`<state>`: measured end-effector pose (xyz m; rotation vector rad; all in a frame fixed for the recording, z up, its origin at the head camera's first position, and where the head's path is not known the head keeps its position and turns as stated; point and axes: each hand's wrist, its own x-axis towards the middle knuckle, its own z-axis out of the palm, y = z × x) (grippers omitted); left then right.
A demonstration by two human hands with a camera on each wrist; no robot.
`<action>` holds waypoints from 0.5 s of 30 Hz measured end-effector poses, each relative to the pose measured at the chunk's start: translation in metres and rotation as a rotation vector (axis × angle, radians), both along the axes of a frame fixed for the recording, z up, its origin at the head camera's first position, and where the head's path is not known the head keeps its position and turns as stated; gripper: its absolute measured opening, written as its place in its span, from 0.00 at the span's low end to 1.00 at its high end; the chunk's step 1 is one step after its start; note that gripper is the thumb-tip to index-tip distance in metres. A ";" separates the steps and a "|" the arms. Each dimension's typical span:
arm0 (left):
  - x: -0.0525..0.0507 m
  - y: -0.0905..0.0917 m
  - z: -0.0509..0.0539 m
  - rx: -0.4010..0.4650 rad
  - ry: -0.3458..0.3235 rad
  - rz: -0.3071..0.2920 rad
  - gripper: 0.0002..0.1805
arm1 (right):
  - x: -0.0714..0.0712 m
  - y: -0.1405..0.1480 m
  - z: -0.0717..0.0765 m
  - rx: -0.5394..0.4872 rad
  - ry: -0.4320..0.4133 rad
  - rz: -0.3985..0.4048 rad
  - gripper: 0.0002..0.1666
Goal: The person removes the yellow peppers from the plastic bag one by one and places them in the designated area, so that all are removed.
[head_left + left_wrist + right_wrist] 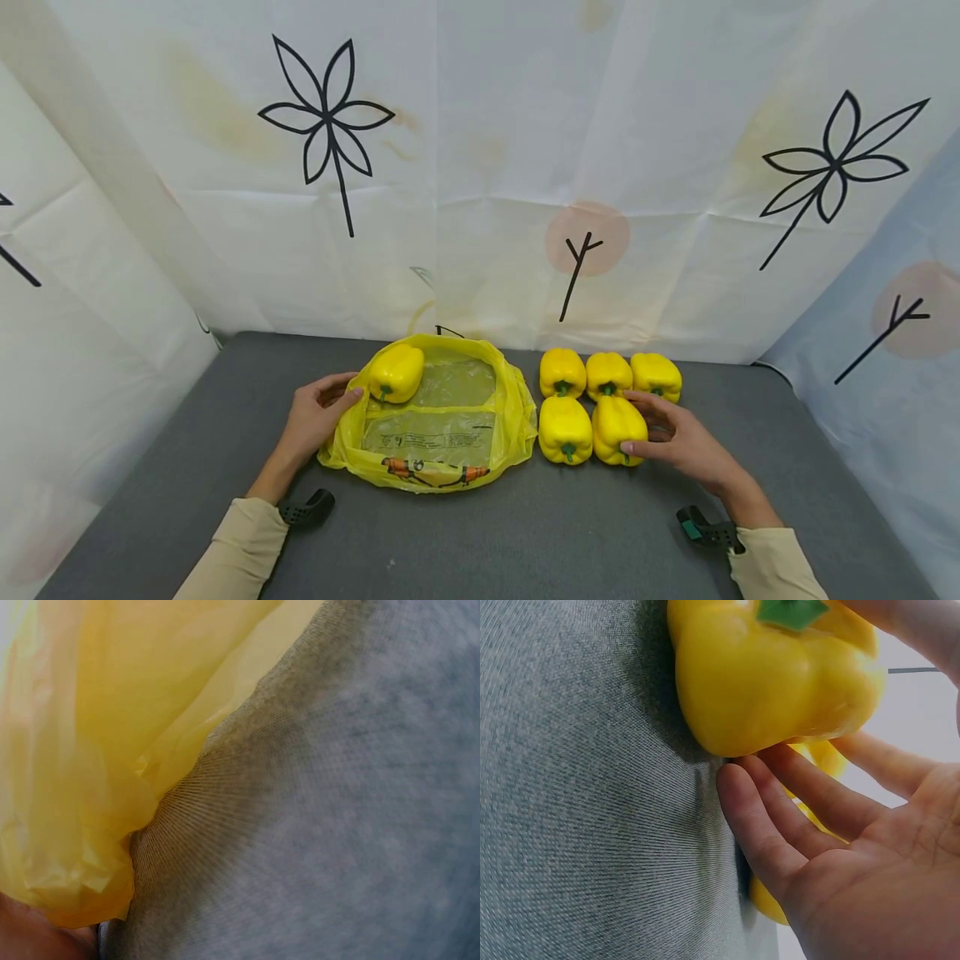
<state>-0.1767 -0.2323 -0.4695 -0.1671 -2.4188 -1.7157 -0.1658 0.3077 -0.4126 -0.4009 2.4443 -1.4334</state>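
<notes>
A yellow plastic bag (pixel 517 417) lies spread open on the table, with one yellow bell pepper (pixel 396 372) inside at its back left. My left hand (pixel 318 417) holds the bag's left rim, thumb over the edge; in the left wrist view, the yellow bag (pixel 82 787) hides most of that hand. To the right of the bag, my right hand (pixel 682 442) grips the front-right bell pepper (pixel 618 425) from its right side. The right wrist view has the thumb near this pepper's (pixel 757 682) green stem and the other fingers along its side. The pepper rests on the table.
Beside the gripped pepper sits another pepper (pixel 566 427). Behind are three more in a row: a left one (pixel 562 371), a middle one (pixel 608 373) and a right one (pixel 657 375). A white patterned cloth (pixel 487 167) hangs behind the grey table (pixel 465 550).
</notes>
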 end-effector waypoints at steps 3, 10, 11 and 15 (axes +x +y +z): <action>0.000 0.000 0.001 0.001 0.001 -0.002 0.23 | -0.001 0.000 0.000 0.004 -0.001 -0.002 0.48; 0.001 0.000 0.001 0.005 -0.001 -0.004 0.23 | -0.001 0.000 0.000 -0.003 -0.013 -0.007 0.48; 0.001 0.000 0.001 0.005 -0.002 -0.004 0.23 | -0.001 0.000 0.000 -0.004 -0.014 -0.007 0.48; 0.000 0.000 0.001 -0.001 -0.003 -0.003 0.23 | -0.001 0.000 -0.001 -0.011 -0.022 -0.010 0.48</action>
